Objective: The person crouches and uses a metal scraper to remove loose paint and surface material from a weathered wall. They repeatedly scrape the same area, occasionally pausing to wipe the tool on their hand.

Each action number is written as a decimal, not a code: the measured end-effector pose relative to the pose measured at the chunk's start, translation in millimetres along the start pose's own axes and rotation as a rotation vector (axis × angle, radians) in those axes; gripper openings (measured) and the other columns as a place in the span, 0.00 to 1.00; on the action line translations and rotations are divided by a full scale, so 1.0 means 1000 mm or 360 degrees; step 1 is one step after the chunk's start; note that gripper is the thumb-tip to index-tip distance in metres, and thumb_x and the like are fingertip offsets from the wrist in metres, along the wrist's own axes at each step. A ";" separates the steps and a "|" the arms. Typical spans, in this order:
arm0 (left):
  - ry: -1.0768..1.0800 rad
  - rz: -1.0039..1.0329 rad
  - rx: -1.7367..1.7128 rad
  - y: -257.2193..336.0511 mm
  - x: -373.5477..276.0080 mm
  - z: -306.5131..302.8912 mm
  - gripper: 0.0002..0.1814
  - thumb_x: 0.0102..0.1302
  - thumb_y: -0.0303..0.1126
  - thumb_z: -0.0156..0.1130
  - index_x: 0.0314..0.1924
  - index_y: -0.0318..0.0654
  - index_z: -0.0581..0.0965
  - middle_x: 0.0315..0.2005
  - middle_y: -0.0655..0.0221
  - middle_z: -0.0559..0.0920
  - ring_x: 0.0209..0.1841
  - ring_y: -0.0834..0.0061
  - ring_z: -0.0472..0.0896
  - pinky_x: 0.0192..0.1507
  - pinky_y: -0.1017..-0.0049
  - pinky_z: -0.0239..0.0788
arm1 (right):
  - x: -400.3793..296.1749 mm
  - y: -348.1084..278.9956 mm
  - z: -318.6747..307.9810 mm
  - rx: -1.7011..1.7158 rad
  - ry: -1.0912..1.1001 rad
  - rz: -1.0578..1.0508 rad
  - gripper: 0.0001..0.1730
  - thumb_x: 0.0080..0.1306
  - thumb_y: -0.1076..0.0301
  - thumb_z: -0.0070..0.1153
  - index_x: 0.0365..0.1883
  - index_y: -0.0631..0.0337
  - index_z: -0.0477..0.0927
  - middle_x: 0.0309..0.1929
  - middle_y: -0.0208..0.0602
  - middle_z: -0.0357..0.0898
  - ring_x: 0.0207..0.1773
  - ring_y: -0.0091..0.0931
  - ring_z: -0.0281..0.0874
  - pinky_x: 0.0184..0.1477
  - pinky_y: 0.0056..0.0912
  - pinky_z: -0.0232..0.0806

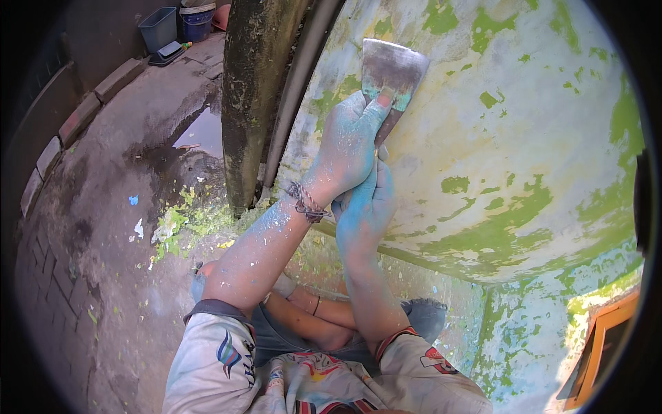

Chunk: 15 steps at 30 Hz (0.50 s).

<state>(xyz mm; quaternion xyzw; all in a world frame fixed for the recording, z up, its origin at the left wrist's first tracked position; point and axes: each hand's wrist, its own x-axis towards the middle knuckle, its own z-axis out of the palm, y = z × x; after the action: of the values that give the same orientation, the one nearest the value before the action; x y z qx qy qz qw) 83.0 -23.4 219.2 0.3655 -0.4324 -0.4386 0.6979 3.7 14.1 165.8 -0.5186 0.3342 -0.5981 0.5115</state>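
A wide-bladed metal paint scraper (394,67) is held up against the view of the painted wall (465,139). Its blade carries turquoise residue near the neck. My left hand (349,142) grips it high, with the thumb pressed on the base of the blade. Below, my right hand (364,202) closes around the lower end of the handle, which is mostly hidden by my fingers. Blue-green dust coats both hands. Patches of green paint remain among pale, scraped areas of the wall. Whether the blade edge touches the wall, I cannot tell.
A dark, stained post (245,103) and a pipe (300,88) stand left of the wall. Paint flakes (181,225) litter the concrete floor near a puddle (202,133). Bins and buckets (158,31) stand at the back left. An orange window frame (605,341) is at lower right.
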 end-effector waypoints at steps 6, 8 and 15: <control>0.0018 0.0050 0.0062 -0.001 -0.002 -0.006 0.16 0.74 0.42 0.51 0.39 0.35 0.79 0.25 0.80 0.75 0.29 0.90 0.66 0.31 0.83 0.59 | -0.003 -0.007 0.013 0.0019 -0.0005 -0.0005 0.12 0.78 0.63 0.38 0.40 0.61 0.70 0.23 0.22 0.67 0.20 0.10 0.60 0.19 0.15 0.53; 0.0000 0.0026 0.0067 0.007 0.000 -0.008 0.17 0.73 0.41 0.52 0.41 0.34 0.79 0.26 0.80 0.76 0.29 0.90 0.67 0.32 0.83 0.60 | 0.000 -0.010 0.017 0.0066 -0.0017 -0.0006 0.13 0.78 0.62 0.38 0.40 0.61 0.70 0.23 0.22 0.67 0.20 0.10 0.60 0.19 0.15 0.52; 0.0052 0.0084 0.0158 0.012 -0.002 -0.007 0.17 0.73 0.42 0.52 0.37 0.34 0.79 0.25 0.80 0.76 0.30 0.90 0.67 0.32 0.83 0.60 | -0.002 -0.011 0.030 0.0080 0.0013 -0.0069 0.14 0.78 0.61 0.38 0.45 0.62 0.70 0.21 0.20 0.66 0.19 0.09 0.59 0.17 0.15 0.51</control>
<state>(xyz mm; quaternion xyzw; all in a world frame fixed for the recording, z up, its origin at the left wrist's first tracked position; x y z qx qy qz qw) 92.3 -16.8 226.5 0.3952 -0.4516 -0.3920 0.6973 29.8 22.3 182.8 -0.5102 0.3099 -0.6195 0.5098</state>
